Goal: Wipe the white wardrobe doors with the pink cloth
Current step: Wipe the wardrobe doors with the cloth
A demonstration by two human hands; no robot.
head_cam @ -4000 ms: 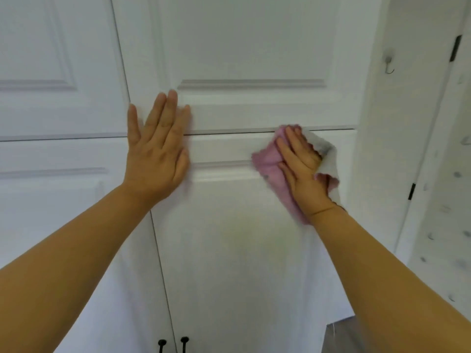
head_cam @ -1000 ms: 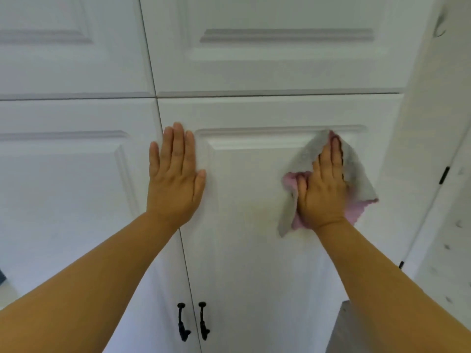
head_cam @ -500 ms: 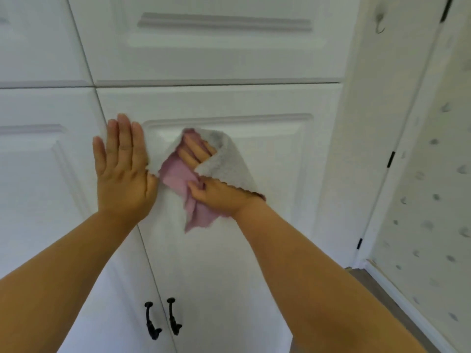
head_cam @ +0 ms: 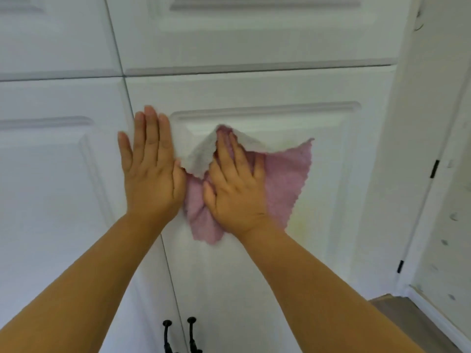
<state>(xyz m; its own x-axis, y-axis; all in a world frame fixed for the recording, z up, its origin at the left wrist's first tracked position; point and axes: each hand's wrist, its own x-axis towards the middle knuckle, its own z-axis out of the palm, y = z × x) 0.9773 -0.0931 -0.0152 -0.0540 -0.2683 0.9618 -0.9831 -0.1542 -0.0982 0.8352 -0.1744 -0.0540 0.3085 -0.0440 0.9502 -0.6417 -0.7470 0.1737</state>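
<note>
your right hand (head_cam: 235, 187) lies flat with straight fingers on the pink cloth (head_cam: 285, 179), pressing it against the lower right wardrobe door (head_cam: 254, 263). your left hand (head_cam: 150, 169) is spread flat too, palm on the same door's left edge by the seam, holding nothing; its thumb side sits just beside the cloth's left edge, perhaps touching it. the cloth is on the upper part of the door's raised panel, just under the panel's top moulding, with a grey-white corner folded over above your right fingers (head_cam: 226, 149). most of the loose pink spreads to the right of and below that hand. so the bare door lies rightward and downward from the cloth, towards the black handles (head_cam: 191, 335) well below. the right hand is the one on the cloth, and i'd judge the next stroke is its job, while the left steadies the door.
</note>
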